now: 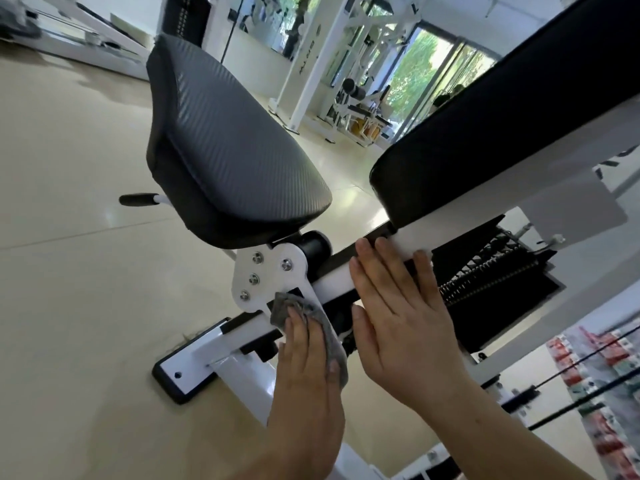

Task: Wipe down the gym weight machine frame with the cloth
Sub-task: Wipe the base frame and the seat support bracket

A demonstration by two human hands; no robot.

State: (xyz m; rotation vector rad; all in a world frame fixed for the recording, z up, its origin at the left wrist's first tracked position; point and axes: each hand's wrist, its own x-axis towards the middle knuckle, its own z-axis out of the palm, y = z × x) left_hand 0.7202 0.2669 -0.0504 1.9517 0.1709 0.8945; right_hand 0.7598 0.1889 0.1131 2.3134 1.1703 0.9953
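The cloth (282, 308) is pressed flat against the white frame (334, 282) by the left grip (304, 358), fingers straight, just below the bolted bracket (266, 278). The right grip (398, 320) is laid flat on the frame, right of the bracket, holding nothing.

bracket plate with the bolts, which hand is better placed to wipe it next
Left. The left hand presses the grey cloth just below the bracket plate; the right hand, without cloth, rests on the white bar.
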